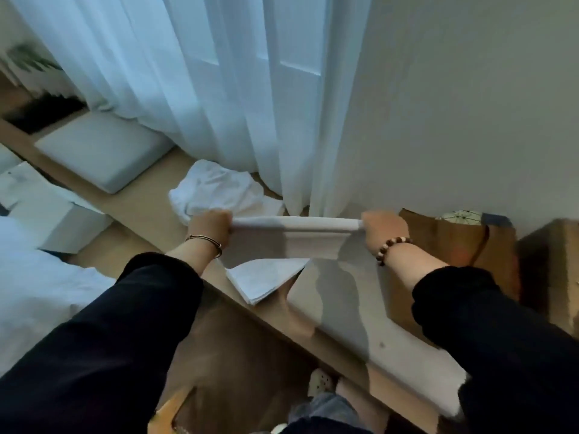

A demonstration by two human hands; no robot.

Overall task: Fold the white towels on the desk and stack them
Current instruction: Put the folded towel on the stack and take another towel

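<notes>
I hold a white towel (pixel 297 236) stretched in the air above the wooden desk (pixel 147 211). My left hand (pixel 210 226) grips its left top corner and my right hand (pixel 384 230) grips the right top corner. The towel hangs down toward me between my forearms. Under it, on the desk, lies a folded white towel (pixel 266 278). A crumpled heap of white towels (pixel 216 189) sits further back on the desk, just behind my left hand.
Sheer white curtains (pixel 219 89) hang behind the desk. A grey cushion (pixel 103 151) lies at the back left. A brown paper bag (pixel 451 245) stands at the right by the wall. A white bed (pixel 34 292) is on the left.
</notes>
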